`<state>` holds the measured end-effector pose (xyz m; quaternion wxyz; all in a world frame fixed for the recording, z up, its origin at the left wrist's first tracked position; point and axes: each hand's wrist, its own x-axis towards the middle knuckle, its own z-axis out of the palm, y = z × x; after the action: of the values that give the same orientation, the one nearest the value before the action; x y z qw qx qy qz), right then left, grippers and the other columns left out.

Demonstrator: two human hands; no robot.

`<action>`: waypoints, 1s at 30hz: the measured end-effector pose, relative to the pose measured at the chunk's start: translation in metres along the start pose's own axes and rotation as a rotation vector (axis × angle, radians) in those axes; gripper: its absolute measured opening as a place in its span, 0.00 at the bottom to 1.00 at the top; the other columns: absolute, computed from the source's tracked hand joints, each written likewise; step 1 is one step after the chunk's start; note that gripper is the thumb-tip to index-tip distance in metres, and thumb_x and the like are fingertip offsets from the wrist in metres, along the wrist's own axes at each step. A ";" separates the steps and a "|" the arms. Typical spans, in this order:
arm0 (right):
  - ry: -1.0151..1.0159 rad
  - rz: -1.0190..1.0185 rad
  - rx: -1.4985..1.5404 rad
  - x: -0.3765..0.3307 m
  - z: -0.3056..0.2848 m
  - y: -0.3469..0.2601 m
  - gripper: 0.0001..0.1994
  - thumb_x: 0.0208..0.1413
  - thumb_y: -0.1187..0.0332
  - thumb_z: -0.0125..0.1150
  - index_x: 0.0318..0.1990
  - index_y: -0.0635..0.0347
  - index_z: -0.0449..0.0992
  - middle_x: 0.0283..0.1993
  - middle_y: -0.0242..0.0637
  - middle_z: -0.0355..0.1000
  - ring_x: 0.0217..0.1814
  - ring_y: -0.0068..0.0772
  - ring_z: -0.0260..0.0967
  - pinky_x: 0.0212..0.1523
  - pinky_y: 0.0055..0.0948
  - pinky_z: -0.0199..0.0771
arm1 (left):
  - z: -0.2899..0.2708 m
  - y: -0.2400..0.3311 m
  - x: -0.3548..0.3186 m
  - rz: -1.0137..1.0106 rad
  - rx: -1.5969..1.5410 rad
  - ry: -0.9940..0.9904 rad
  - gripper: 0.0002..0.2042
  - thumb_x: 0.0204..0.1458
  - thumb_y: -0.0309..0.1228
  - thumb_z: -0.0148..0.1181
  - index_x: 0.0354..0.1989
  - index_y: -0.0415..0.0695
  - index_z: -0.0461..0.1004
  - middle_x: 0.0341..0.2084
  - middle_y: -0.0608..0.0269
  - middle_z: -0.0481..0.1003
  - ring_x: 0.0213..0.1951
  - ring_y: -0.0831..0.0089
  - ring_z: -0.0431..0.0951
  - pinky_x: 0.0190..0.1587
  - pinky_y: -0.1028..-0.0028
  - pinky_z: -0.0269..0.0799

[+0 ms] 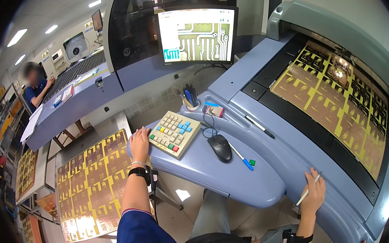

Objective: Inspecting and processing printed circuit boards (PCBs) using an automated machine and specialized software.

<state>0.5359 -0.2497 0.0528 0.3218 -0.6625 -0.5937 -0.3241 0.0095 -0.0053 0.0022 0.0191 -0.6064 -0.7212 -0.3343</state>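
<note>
A beige keypad (174, 133) with coloured keys, a black mouse (220, 148), yellow-brown patterned panels (92, 186).

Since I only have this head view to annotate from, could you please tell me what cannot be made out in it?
- Left hand: fingertips at the keypad edge; key contact unclear.
- Right hand: holds a thin white stick; its lower tip is too small to identify.
- Circuit panel in the machine: far end hidden by the hood, glare washes out detail.
- Monitor: fine traces too small.
</note>
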 end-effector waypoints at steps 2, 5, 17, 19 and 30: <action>-0.004 -0.004 -0.005 0.000 0.000 0.000 0.13 0.43 0.81 0.54 0.37 0.60 0.76 0.47 0.40 0.74 0.47 0.46 0.69 0.48 0.40 0.70 | 0.000 0.000 0.000 0.006 -0.003 0.013 0.27 0.63 0.48 0.25 0.50 0.52 0.75 0.52 0.63 0.71 0.61 0.63 0.61 0.63 0.57 0.47; -0.014 0.000 -0.007 0.000 -0.001 -0.001 0.13 0.42 0.81 0.54 0.37 0.60 0.76 0.47 0.41 0.74 0.48 0.46 0.69 0.48 0.40 0.69 | -0.001 0.002 0.000 -0.020 -0.045 0.008 0.25 0.63 0.46 0.29 0.46 0.52 0.77 0.55 0.65 0.69 0.62 0.64 0.61 0.64 0.57 0.45; -0.001 -0.010 -0.011 0.002 -0.002 -0.003 0.12 0.43 0.81 0.54 0.37 0.60 0.76 0.47 0.41 0.73 0.47 0.46 0.69 0.49 0.40 0.69 | -0.002 0.003 0.002 -0.028 0.036 -0.054 0.24 0.62 0.46 0.29 0.48 0.55 0.76 0.57 0.67 0.67 0.62 0.66 0.59 0.65 0.59 0.43; -0.015 0.001 -0.021 0.002 -0.003 -0.003 0.12 0.44 0.81 0.54 0.37 0.60 0.76 0.47 0.41 0.74 0.47 0.46 0.69 0.49 0.40 0.69 | -0.002 0.007 0.001 -0.035 0.038 -0.050 0.24 0.62 0.46 0.29 0.48 0.55 0.76 0.56 0.67 0.68 0.62 0.65 0.59 0.65 0.59 0.43; -0.006 -0.006 -0.017 0.002 -0.003 -0.003 0.11 0.44 0.81 0.54 0.36 0.60 0.76 0.47 0.40 0.74 0.47 0.45 0.69 0.48 0.39 0.70 | 0.003 -0.003 0.002 -0.024 -0.015 -0.002 0.25 0.63 0.47 0.28 0.46 0.54 0.77 0.55 0.67 0.69 0.62 0.65 0.60 0.65 0.59 0.45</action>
<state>0.5326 -0.2503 0.0562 0.3136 -0.6641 -0.5940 -0.3282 0.0073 -0.0017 -0.0007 0.0100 -0.5981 -0.7260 -0.3392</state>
